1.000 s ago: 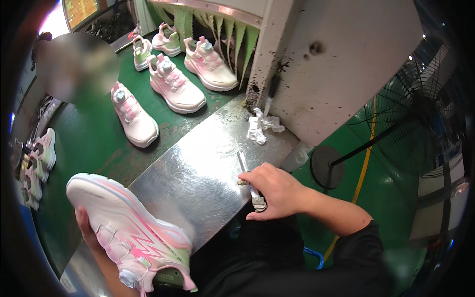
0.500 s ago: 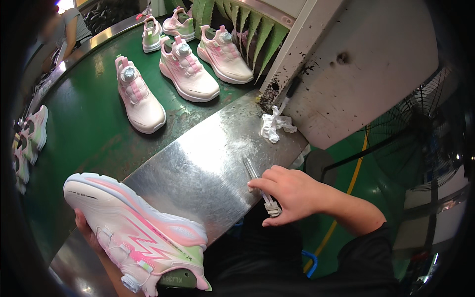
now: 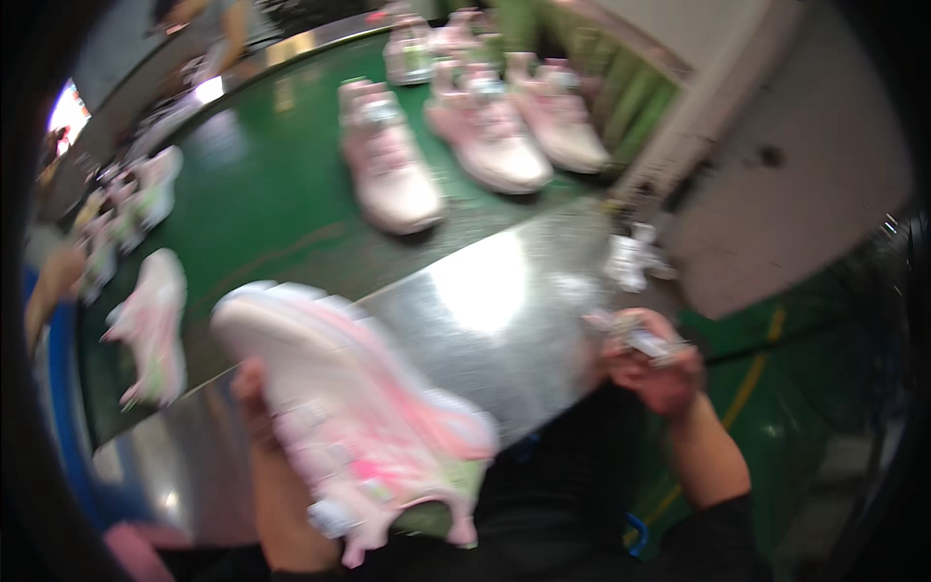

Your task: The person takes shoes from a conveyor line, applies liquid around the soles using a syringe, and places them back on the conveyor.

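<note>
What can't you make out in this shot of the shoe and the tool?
Head view, all motion-blurred:
- Tool in the right hand: its kind and tip are smeared; fingers cover the handle.
- Left hand: mostly hidden behind the pink shoe.
- Shoe details: laces and sole pattern unreadable.
- Shoes on the green belt: the far ones too blurred to count.

My left hand [image 3: 254, 388] is raised, palm up, fingers wrapped under a load, forearm bare and rising from the lower edge. My right hand [image 3: 652, 367] is curled closed, pinching at the fingertips; wrist bent, dark sleeve at the elbow. View blurred.
</note>
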The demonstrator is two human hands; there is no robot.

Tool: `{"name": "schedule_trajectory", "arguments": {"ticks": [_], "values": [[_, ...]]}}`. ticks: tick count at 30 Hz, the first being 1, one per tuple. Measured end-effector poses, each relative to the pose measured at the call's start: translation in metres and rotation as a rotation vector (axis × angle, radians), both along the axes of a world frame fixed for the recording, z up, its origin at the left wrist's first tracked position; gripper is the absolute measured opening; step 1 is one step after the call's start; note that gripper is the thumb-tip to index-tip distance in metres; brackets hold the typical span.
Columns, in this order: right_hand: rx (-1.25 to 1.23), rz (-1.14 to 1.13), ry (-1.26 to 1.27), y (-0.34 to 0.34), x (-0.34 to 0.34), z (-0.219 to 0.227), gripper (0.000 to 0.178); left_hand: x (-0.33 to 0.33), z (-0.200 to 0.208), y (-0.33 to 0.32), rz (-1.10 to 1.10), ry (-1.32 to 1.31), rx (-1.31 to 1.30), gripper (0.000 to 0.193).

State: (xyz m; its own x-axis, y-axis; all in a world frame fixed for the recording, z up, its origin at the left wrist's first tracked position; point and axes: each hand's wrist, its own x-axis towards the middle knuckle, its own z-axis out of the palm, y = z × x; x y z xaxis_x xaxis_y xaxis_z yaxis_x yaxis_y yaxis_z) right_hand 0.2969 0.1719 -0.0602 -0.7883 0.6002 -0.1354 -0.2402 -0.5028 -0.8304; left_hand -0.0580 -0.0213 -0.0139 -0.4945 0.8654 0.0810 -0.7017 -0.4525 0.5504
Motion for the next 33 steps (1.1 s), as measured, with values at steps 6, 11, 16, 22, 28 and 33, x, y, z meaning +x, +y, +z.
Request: {"name": "schedule_trajectory", "arguments": {"ticks": [6,11,16,22,28,33], "values": [[-0.091,-0.367,0.117,-0.023,0.033,0.018,0.082,-0.009,-0.018,0.007,-0.068,0.068,-0.083,0.060],[0.116,0.004,0.242,-0.027,0.006,0.065,0.099,-0.005,0.002,-0.009,0.042,0.144,-0.108,0.064],[0.373,0.143,0.301,-0.056,-0.068,0.119,0.089,-0.011,0.007,-0.023,-0.034,0.265,0.007,0.076],[0.311,0.304,0.397,-0.086,-0.103,0.154,0.078,-0.004,0.005,-0.016,-0.023,0.453,0.175,0.071],[0.230,0.377,0.459,-0.101,-0.118,0.154,0.079,0.005,0.016,-0.024,-0.090,0.382,0.211,0.069],[0.190,0.435,0.438,-0.101,-0.128,0.155,0.079,0.005,0.020,-0.027,-0.096,0.370,0.200,0.069]]}}
